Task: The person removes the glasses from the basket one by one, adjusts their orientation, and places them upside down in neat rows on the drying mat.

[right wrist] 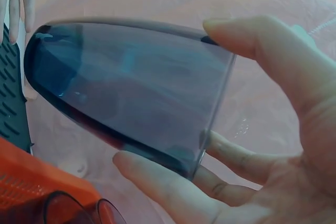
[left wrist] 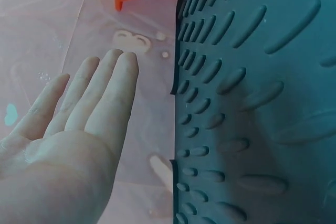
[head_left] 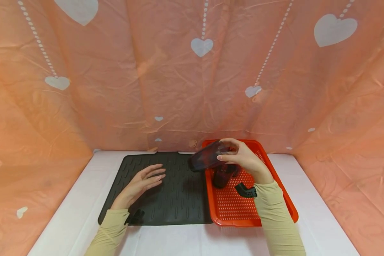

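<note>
A dark translucent drinking glass (right wrist: 131, 87) lies tilted in my right hand (head_left: 241, 156), which grips it near the rim with the thumb on one side and fingers on the other. In the head view the glass's base points left, over the edge between the black mat and the red basket. My left hand (head_left: 144, 183) hovers above the ribbed drying mat (head_left: 172, 199), fingers extended and nothing held. The left wrist view shows the same hand (left wrist: 79, 119) with its palm turned up beside the mat (left wrist: 252, 93).
Further dark glasses (head_left: 222, 176) stand in the red perforated basket (head_left: 236, 222), beneath my right hand. The basket adjoins the mat's right side on a white table (head_left: 67, 213). A peach curtain with hearts (head_left: 166, 78) hangs behind and at both sides.
</note>
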`<state>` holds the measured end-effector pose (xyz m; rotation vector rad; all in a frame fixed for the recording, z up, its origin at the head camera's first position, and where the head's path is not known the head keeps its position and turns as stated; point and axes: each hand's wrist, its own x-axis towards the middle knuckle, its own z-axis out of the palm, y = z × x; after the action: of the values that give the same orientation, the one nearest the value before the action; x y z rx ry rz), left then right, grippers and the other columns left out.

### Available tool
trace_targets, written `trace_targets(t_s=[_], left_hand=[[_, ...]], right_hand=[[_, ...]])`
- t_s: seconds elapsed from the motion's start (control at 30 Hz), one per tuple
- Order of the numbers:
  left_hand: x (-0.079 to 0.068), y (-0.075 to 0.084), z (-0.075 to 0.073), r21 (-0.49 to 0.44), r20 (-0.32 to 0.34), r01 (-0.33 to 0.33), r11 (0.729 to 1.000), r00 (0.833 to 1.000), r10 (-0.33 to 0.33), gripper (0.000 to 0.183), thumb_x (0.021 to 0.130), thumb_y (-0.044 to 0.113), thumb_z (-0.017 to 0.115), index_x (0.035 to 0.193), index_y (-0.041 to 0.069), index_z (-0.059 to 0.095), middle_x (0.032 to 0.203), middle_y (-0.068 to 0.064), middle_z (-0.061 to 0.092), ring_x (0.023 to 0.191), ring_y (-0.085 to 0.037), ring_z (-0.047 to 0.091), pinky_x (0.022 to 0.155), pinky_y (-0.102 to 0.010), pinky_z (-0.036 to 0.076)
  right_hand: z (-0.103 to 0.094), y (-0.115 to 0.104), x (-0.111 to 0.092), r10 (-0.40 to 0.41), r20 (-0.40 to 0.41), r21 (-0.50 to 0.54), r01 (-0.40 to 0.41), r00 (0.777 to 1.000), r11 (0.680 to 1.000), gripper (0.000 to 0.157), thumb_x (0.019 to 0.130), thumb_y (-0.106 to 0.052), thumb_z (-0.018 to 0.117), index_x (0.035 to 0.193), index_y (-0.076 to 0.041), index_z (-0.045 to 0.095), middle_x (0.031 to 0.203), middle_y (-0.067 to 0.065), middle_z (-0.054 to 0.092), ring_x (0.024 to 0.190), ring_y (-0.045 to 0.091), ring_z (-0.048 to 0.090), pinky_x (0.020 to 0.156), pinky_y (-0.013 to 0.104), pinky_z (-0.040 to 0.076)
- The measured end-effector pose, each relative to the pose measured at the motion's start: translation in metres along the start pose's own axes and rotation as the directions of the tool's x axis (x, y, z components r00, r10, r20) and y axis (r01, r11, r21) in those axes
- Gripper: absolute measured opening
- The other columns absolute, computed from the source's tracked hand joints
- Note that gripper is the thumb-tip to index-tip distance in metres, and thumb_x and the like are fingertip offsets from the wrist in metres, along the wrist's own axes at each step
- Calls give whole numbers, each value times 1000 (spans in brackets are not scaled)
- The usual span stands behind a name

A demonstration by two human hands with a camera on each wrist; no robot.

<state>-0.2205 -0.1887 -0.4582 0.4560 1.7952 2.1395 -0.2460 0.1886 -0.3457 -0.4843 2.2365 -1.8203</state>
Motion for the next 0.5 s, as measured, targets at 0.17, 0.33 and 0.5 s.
trace_targets(t_s=[0.17, 0.33, 0.5], left_hand=[[2, 1, 2, -5, -4, 3, 1000, 1000, -3, 62, 94, 7, 61, 147, -1, 29, 146, -29, 30, 132, -38, 38, 104, -47, 36], [3, 2, 5, -10, -2, 3, 1000, 1000, -3, 62, 93, 7, 62, 146, 0, 31, 146, -28, 32, 132, -38, 38, 105, -50, 34], [6, 3, 9, -7, 0, -1, 1000, 1000, 1, 61, 94, 6, 61, 146, 0, 31, 146, -26, 34, 132, -40, 37, 105, -48, 36]], right_hand=[[4, 0, 3, 2, -4, 37, -2, 1000, 999, 58, 84, -9, 73, 135, -3, 46, 120, 19, 55, 92, 24, 62, 80, 46, 54], [8, -1, 6, 29, -4, 77, -28, 1000, 997, 61, 84, -9, 73, 137, -4, 44, 121, 20, 53, 90, 23, 64, 79, 41, 55], [11, -1, 7, 47, -5, 96, -46, 999, 994, 64, 85, -10, 73, 139, -3, 41, 125, 22, 48, 91, 23, 63, 78, 37, 55]])
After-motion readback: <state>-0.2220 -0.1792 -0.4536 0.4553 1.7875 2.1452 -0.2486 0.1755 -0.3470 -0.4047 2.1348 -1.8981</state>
